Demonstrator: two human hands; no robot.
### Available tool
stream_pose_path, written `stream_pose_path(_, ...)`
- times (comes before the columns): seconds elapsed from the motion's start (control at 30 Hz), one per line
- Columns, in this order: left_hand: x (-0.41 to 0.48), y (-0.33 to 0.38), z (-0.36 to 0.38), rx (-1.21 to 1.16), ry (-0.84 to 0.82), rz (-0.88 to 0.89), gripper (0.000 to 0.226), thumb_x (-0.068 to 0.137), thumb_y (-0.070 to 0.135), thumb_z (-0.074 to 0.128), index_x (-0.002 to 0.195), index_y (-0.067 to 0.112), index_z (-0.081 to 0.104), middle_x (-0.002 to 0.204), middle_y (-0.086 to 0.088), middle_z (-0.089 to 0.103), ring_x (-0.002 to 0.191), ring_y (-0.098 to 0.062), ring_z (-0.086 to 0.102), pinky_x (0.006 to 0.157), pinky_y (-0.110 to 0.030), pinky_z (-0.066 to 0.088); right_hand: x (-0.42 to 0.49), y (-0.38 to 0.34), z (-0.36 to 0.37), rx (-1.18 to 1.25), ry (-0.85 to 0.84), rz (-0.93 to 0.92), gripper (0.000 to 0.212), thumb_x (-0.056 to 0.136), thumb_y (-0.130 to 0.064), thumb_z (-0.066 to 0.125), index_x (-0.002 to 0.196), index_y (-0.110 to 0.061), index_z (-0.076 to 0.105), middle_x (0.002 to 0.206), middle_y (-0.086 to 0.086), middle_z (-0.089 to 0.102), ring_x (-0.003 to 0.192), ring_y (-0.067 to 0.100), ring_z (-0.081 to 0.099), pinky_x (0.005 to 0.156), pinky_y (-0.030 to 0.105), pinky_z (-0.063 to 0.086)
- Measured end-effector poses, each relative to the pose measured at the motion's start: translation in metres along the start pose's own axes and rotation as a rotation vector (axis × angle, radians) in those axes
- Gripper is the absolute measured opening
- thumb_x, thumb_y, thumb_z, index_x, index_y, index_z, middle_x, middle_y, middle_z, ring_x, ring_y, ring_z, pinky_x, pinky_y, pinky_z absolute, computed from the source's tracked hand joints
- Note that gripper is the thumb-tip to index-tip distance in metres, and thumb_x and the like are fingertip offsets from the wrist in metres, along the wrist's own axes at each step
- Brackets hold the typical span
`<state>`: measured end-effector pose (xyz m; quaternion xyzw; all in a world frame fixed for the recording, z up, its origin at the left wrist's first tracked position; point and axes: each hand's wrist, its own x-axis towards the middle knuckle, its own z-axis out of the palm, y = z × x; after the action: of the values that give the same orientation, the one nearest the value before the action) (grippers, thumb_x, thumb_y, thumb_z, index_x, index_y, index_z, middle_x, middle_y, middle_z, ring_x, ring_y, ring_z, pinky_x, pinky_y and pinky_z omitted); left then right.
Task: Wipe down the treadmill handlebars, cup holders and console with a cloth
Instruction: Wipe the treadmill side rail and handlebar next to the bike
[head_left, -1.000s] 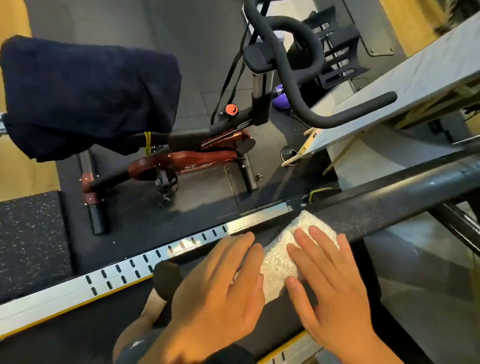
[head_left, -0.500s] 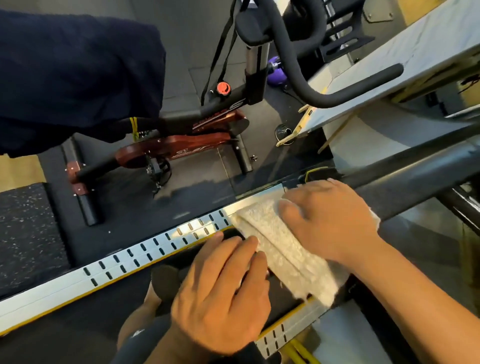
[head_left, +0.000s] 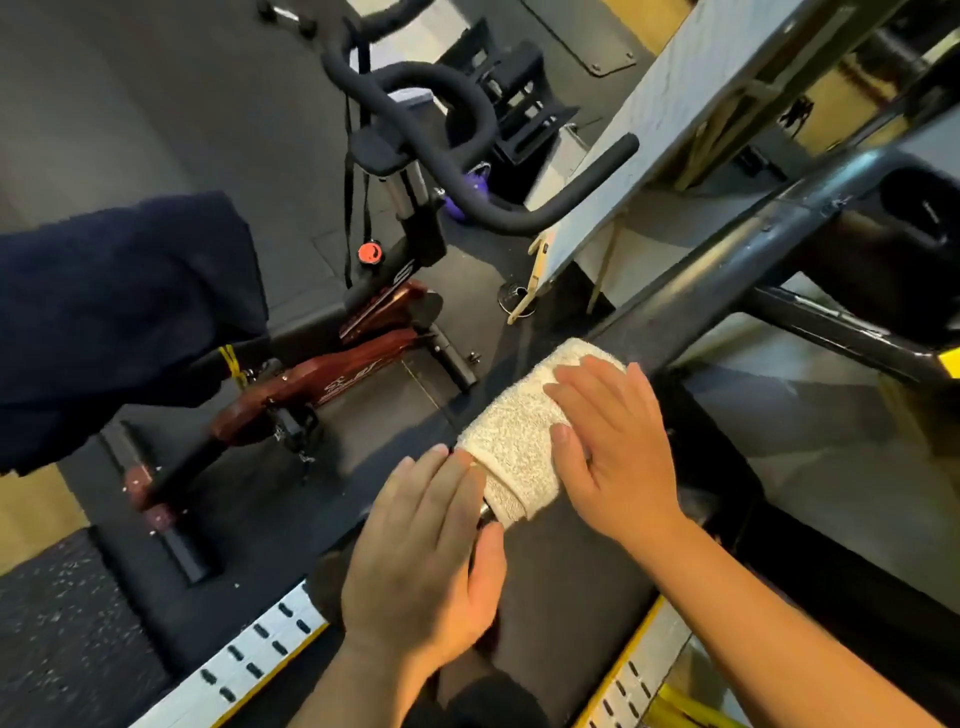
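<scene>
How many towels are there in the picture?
2. A white fluffy towel lies over the dark treadmill handlebar, under the flat fingers of the right hand. A dark navy towel hangs at the left, above the red exercise bike. Others may be hidden out of view.

Spin bike (head_left: 332, 374): red-brown frame, black handlebars. Navy towel (head_left: 119, 322) draped over its saddle end. Red knob (head_left: 370, 253) below its handlebar post, purple object (head_left: 470, 195) behind that post. Grey board (head_left: 691, 104) just beyond its handlebars. Speckled mat (head_left: 57, 623) near its rear foot.
</scene>
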<state>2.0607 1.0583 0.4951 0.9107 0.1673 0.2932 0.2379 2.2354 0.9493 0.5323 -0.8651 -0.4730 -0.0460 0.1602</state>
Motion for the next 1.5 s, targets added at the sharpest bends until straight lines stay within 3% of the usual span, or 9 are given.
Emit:
stream_pose_path(0.17, 0.007, 0.005, -0.002, 0.047, -0.168, -0.034, 0.049, 0.091, 0.034, 0.047, 0.126, 0.002, 0.061, 0.134, -0.016, 0.06, 0.119, -0.028, 0.06, 0.096, -0.043, 0.053, 0.027, -0.011, 0.014, 0.021, 0.087, 0.185, 0.03, 0.09, -0.034, 0.047, 0.102, -0.022, 0.071, 0.116, -0.01, 0.064, 0.123, 0.021, 0.049, 0.11, 0.054, 0.026)
stream_pose_path(0.33, 0.012, 0.01, -0.012, -0.017, -0.281, -0.132, 0.059, 0.09, 0.046, 0.044, 0.138, 0.012, 0.04, 0.148, -0.009, 0.044, 0.126, -0.019, 0.048, 0.092, -0.034, 0.05, -0.033, -0.021, 0.056, 0.33, 0.448, 0.196, 0.037, 0.094, -0.018, 0.045, 0.129, -0.009, 0.054, 0.145, 0.01, 0.045, 0.144, 0.033, 0.026, 0.118, 0.047, 0.021)
stream_pose_path(0.5, 0.016, 0.015, -0.019, -0.133, -0.224, -0.117, 0.044, 0.087, 0.044, 0.048, 0.118, 0.014, 0.044, 0.134, -0.001, 0.033, 0.115, 0.004, 0.044, 0.086, -0.018, 0.041, 0.001, -0.04, 0.06, 0.625, 0.641, 0.531, 0.051, 0.092, -0.024, 0.043, 0.14, -0.008, 0.045, 0.152, 0.008, 0.036, 0.148, 0.028, 0.018, 0.12, 0.043, 0.019)
stream_pose_path(0.63, 0.038, 0.015, -0.002, -0.165, -0.343, -0.26, 0.089, 0.083, 0.077, 0.037, 0.142, 0.011, 0.042, 0.153, -0.007, 0.03, 0.141, -0.002, 0.025, 0.107, -0.021, 0.029, -0.017, -0.062, 0.066, 0.907, 0.543, 0.77, 0.061, 0.092, -0.043, 0.036, 0.147, -0.041, 0.011, 0.159, -0.012, 0.014, 0.147, 0.009, 0.015, 0.117, 0.017, 0.011)
stream_pose_path(0.73, 0.059, 0.036, 0.004, -0.271, -0.487, -0.198, 0.059, 0.095, 0.055, 0.047, 0.145, 0.05, 0.017, 0.153, 0.024, 0.023, 0.144, -0.01, 0.028, 0.115, -0.041, 0.032, -0.025, -0.088, 0.066, 1.277, 0.459, 0.928, 0.058, 0.084, -0.069, 0.03, 0.133, -0.065, -0.002, 0.149, -0.038, -0.001, 0.143, -0.01, 0.003, 0.119, 0.024, 0.011)
stream_pose_path(0.87, 0.079, 0.038, 0.014, -0.205, -0.588, -0.012, 0.072, 0.098, 0.056, 0.037, 0.156, 0.023, 0.01, 0.161, 0.006, 0.023, 0.145, -0.007, 0.027, 0.115, -0.034, 0.028, 0.0, -0.036, 0.064, 1.263, 0.624, 1.021, 0.056, 0.096, -0.049, 0.032, 0.146, -0.049, 0.009, 0.161, -0.016, 0.012, 0.138, -0.011, 0.02, 0.113, 0.02, 0.017)
stream_pose_path(1.1, 0.082, 0.027, 0.03, -0.098, -0.612, 0.027, 0.082, 0.094, 0.07, 0.02, 0.157, 0.018, 0.011, 0.163, 0.014, 0.01, 0.148, 0.0, 0.01, 0.121, -0.023, 0.015, -0.039, -0.066, 0.072, 1.29, 0.587, 0.87, 0.058, 0.098, -0.033, 0.042, 0.144, -0.057, 0.016, 0.154, -0.026, 0.025, 0.136, -0.012, 0.029, 0.11, 0.014, 0.029)
stream_pose_path(1.2, 0.083, 0.028, 0.032, -0.075, -0.632, 0.023, 0.077, 0.095, 0.063, 0.025, 0.157, 0.018, 0.014, 0.163, 0.009, 0.017, 0.148, -0.005, 0.016, 0.12, -0.037, 0.024, -0.026, -0.039, 0.077, 1.334, 0.586, 0.979, 0.064, 0.101, -0.014, 0.043, 0.146, -0.052, 0.02, 0.151, -0.03, 0.028, 0.13, -0.018, 0.03, 0.113, 0.017, 0.028)
stream_pose_path(1.5, 0.083, 0.034, 0.031, -0.055, -0.593, 0.024, 0.073, 0.096, 0.055, 0.029, 0.157, 0.021, 0.011, 0.16, 0.015, 0.017, 0.144, 0.008, 0.016, 0.111, -0.009, 0.018, -0.031, -0.052, 0.063, 1.557, 0.541, 1.053, 0.053, 0.101, -0.027, 0.045, 0.143, -0.054, 0.028, 0.137, -0.027, 0.048, 0.127, -0.001, 0.047, 0.105, 0.027, 0.043)
